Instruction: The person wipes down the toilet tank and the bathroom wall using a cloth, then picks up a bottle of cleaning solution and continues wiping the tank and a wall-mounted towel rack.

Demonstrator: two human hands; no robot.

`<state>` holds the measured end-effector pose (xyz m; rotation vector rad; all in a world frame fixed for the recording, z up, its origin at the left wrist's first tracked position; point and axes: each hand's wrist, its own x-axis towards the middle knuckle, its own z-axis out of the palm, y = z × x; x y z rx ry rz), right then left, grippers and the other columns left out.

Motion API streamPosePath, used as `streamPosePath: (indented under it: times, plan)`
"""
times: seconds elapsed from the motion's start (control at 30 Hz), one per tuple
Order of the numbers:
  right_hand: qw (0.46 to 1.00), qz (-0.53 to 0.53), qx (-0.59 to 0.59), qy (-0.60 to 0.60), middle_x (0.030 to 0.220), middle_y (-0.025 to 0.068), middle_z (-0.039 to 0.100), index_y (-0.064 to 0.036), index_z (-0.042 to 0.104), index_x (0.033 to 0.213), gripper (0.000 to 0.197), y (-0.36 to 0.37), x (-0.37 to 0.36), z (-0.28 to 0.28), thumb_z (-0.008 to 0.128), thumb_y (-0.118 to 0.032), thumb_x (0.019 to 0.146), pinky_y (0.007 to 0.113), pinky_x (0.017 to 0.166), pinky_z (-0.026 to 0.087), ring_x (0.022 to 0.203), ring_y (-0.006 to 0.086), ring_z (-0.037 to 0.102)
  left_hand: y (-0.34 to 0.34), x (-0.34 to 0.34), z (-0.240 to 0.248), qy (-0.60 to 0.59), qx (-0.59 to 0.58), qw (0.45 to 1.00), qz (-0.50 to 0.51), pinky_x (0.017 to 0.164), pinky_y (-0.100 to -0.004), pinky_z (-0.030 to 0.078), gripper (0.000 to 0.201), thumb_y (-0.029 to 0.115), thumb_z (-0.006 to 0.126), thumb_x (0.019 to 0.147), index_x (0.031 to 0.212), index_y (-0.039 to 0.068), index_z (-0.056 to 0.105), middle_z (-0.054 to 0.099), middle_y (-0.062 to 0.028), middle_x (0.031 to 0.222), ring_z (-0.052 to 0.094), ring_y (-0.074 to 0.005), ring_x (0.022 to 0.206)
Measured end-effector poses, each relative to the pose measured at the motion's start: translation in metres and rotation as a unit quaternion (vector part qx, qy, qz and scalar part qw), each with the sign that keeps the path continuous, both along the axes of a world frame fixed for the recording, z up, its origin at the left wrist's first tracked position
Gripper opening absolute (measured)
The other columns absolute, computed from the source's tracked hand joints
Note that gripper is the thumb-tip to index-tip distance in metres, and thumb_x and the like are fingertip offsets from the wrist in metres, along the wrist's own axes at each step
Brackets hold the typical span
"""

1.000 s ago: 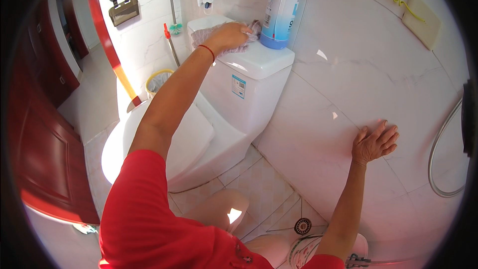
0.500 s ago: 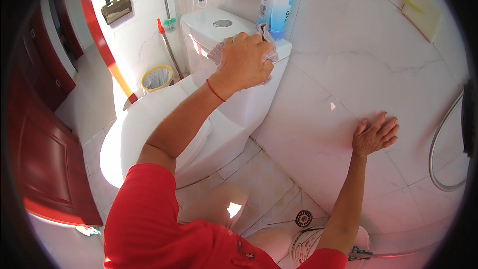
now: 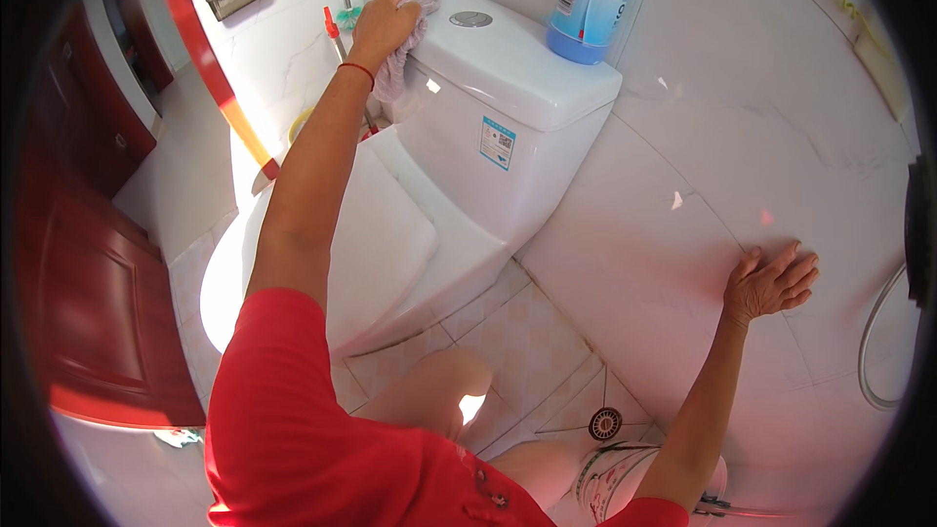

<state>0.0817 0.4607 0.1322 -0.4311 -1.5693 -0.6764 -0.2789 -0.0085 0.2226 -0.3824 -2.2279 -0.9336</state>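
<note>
My left hand, a red string round its wrist, grips a crumpled greyish-pink cloth at the left end of the white toilet tank. The cloth hangs down against the tank's left side. An oval flush button is set in the tank lid, to the right of the hand. Below, the toilet seat lid is down, partly covered by my left forearm. My right hand rests with spread fingers on the pale marbled wall and holds nothing.
A blue and white bottle stands on the tank's right end. Behind my left arm are a toilet brush and a red-tipped pole. A floor drain and a patterned bucket are near my right forearm. A red door stands left.
My left hand has moved with the cloth from the tank's front right to its left end, uncovering a label on the tank front. My right hand stays on the wall.
</note>
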Motion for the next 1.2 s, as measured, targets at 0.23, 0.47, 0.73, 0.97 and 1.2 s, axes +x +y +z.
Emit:
streamPosePath:
  times: [0.23,0.47,0.73,0.97,1.2]
  plan:
    - [1.000,-0.017,0.021,0.002,0.145,0.0173,0.030,-0.0115,0.036,0.138,0.055,-0.004,-0.002,0.003,0.040,-0.043,0.093,0.053,0.105,0.019,0.133,0.0363,0.027,-0.002,-0.056,0.038,-0.116,-0.235,0.965,-0.005,0.085,-0.0393,0.045,0.039,0.033,0.044,0.079,0.094,0.005,0.067,0.065,-0.0178,0.100,0.059,-0.0347,0.097]
    - [0.998,-0.048,0.032,-0.010,0.146,0.0178,0.028,-0.0100,0.035,0.138,0.055,-0.003,-0.002,0.003,0.036,-0.045,0.095,0.052,0.104,0.021,0.132,0.0357,0.028,0.028,-0.087,0.057,-0.200,-0.292,0.927,-0.120,0.089,-0.0353,0.043,0.043,0.029,0.046,0.081,0.120,0.018,0.060,0.063,-0.0160,0.109,0.060,-0.0298,0.097]
    - [0.997,-0.040,0.059,-0.002,0.144,0.0168,0.031,-0.0078,0.037,0.137,0.054,-0.005,-0.014,0.003,0.036,-0.044,0.096,0.048,0.103,0.026,0.130,0.0345,0.032,0.008,-0.106,0.043,-0.123,-0.340,0.923,-0.135,0.094,-0.0301,0.040,0.046,0.031,0.049,0.080,0.124,0.018,0.057,0.057,-0.0180,0.120,0.056,-0.0296,0.104]
    - [0.998,-0.033,0.055,0.014,0.144,0.0132,0.032,-0.0100,0.041,0.136,0.053,-0.004,-0.009,0.000,0.038,-0.044,0.095,0.045,0.104,0.025,0.131,0.0302,0.032,0.004,-0.086,0.040,-0.094,-0.302,0.933,-0.169,0.086,-0.0287,0.045,0.048,0.026,0.049,0.077,0.122,0.013,0.058,0.063,-0.0166,0.106,0.060,-0.0258,0.090]
    - [0.998,-0.011,0.062,0.023,0.143,0.0124,0.035,-0.0113,0.043,0.134,0.047,-0.001,-0.004,-0.004,0.042,-0.038,0.095,0.042,0.104,0.027,0.129,0.0294,0.035,0.010,-0.010,0.036,-0.173,-0.178,0.957,-0.149,0.087,-0.0257,0.044,0.050,0.026,0.049,0.074,0.120,0.010,0.059,0.062,-0.0129,0.110,0.059,-0.0198,0.091]
